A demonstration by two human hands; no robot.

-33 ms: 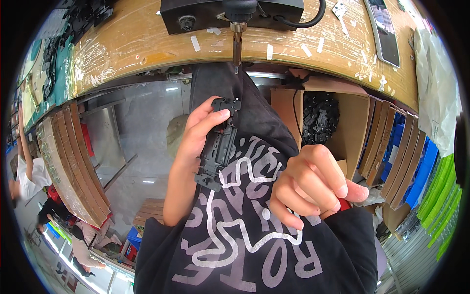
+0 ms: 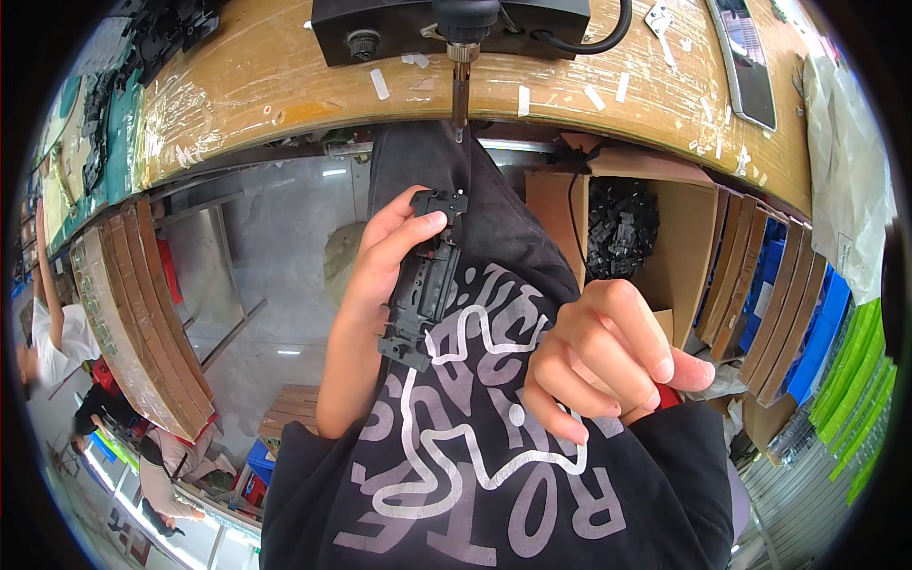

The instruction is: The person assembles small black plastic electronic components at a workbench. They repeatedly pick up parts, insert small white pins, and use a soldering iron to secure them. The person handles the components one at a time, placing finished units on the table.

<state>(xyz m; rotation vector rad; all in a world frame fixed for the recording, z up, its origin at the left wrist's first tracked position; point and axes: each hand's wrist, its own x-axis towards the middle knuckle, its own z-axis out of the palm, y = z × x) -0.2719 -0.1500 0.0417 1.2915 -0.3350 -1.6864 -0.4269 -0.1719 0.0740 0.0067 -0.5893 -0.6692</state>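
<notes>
My left hand [image 2: 385, 249] is closed round the upper end of a long black plastic part [image 2: 418, 304], its thumb on the front. The part has small slots, pegs and rails, and hangs at a slant before my dark printed shirt. Nearer to me and to the right, my right hand [image 2: 608, 361] is held up with its fingers curled in. Whatever may be in its fingers is hidden. Above the black part, a metal rod with a narrow tip [image 2: 460, 104] points down at the table's edge, apart from both hands.
Behind the rod a black box with a knob [image 2: 361, 46] stands on the tape-covered table [image 2: 256, 95]. A phone [image 2: 746, 66] lies at the right. Under the table, a cardboard box [image 2: 689, 237] holds small black parts. Stacked cardboard [image 2: 142, 313] stands left; people are farther off.
</notes>
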